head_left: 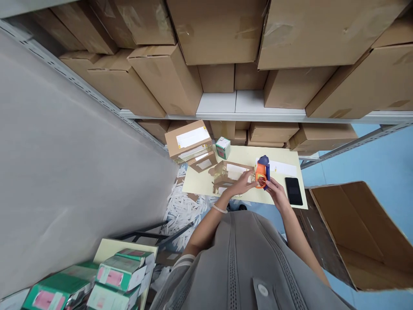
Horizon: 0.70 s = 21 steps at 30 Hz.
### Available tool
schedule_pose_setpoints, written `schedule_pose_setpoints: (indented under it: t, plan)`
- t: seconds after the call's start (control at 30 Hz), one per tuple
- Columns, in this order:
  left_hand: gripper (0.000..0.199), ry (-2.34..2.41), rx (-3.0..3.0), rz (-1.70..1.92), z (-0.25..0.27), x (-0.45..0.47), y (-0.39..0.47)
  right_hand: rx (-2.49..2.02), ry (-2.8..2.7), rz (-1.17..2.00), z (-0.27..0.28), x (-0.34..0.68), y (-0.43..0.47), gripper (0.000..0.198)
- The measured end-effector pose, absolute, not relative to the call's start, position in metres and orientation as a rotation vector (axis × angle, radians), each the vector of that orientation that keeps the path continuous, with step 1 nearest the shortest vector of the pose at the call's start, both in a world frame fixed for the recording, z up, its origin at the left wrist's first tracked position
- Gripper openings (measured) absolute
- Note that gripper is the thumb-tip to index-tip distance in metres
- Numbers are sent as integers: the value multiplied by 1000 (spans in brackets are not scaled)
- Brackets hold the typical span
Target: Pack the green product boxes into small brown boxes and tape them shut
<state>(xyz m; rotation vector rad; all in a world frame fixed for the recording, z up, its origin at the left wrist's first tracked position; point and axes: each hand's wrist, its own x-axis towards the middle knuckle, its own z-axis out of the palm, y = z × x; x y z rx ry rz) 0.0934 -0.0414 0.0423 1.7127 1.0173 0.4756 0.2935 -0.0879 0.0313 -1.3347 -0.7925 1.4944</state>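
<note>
Above the cream table I have an orange and dark blue tape dispenser [260,170] upright between both hands. My right hand [277,192] is closed on its dark blue right side, low down. From the left, the fingers of my left hand [242,184] pinch at the lower edge of its orange part. A small brown carton [237,169] with a white label and shiny tape lies just beyond my left hand, partly covered by it. White paper sheets [283,168] lie behind the dispenser. A black phone [293,191] rests to the right of my right hand.
Taped cartons [190,140] and a small green-and-white box [223,147] stand at the table's back left. Shelves [222,103] full of brown boxes rise behind. A large open carton [361,237] sits right; shredded paper [185,209] and green boxes [116,273] are left.
</note>
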Motion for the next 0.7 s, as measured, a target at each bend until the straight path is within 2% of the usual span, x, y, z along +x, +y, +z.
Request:
schedule_pose_setpoints:
  t: [0.13, 0.23, 0.33, 0.5, 0.7]
  plan:
    - [62, 900, 1344, 679, 31, 112, -41, -1231, -837, 1578, 55, 274, -87, 52]
    - [44, 1015, 1290, 712, 21, 112, -31, -1254, -783, 1569, 53, 279, -87, 49]
    - [37, 1138, 1278, 702, 17, 107, -22, -1291, -775, 1600, 47, 293, -90, 48]
    - [38, 1129, 1448, 617, 25, 100, -25, -1318, -953, 1695, 42, 315, -93, 53]
    - [47, 1046, 1477, 563, 44, 102, -35, -1339, -1110, 1613, 54, 332, -80, 58]
